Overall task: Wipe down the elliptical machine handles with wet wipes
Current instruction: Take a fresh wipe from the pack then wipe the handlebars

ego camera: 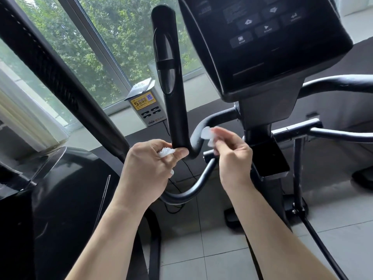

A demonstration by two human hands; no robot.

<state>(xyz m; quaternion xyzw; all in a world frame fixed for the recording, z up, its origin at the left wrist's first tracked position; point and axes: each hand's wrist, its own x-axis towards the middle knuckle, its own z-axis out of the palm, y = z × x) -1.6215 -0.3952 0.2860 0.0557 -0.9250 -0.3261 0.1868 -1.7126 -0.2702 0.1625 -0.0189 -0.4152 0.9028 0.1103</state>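
One handle (171,77), left hand (149,164) with wipe (166,152), right hand (232,156) with second wipe (209,136).

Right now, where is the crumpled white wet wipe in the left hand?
In the head view, left of centre: the left hand grips the crumpled white wet wipe against the lower end of the upright black handle.

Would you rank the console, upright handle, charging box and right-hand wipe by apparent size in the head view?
1. console
2. upright handle
3. charging box
4. wipe in the right hand
The box stands farther away, so its true size is unsure.
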